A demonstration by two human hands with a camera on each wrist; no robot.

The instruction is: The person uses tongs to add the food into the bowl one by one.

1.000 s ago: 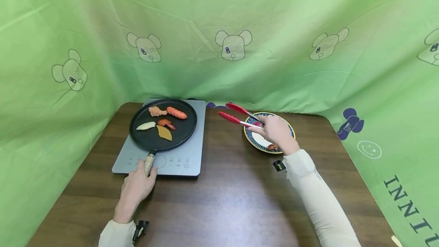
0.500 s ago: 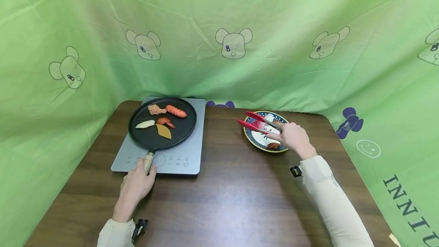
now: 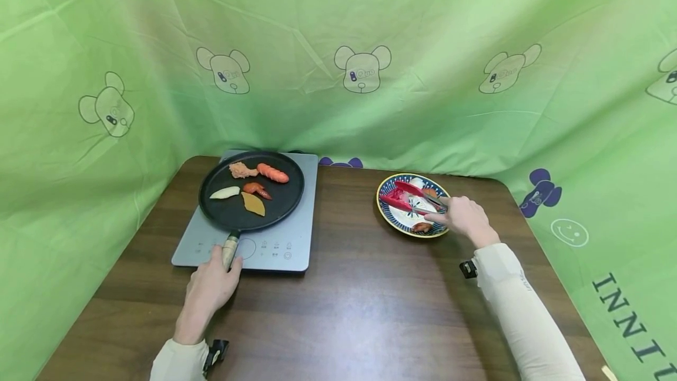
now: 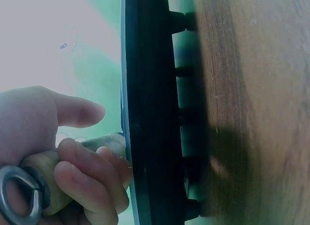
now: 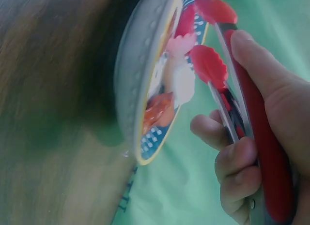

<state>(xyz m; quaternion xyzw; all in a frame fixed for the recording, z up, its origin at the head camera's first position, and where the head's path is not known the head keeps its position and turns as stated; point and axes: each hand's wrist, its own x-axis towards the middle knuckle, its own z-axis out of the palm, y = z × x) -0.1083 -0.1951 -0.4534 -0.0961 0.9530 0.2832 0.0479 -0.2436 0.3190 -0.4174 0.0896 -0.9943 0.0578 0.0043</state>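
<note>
The left hand (image 3: 213, 282) grips the handle (image 3: 230, 248) of the black pan (image 3: 282, 200) on the cooktop at left. The right hand (image 3: 465, 217) holds red-tipped tongs (image 5: 252, 101), their tips by pink food (image 5: 181, 44) on the plate (image 3: 391, 218) at far right.

1. You have room to pass over the table (image 3: 344, 298) between cooktop (image 3: 298, 228) and plate (image 3: 390, 219).
2. Your tongs (image 3: 394, 201) lie across the plate, blocking part from above.
3. The pan handle (image 3: 230, 246) juts toward you.
4. The curtain (image 3: 359, 128) bars you behind both.
</note>
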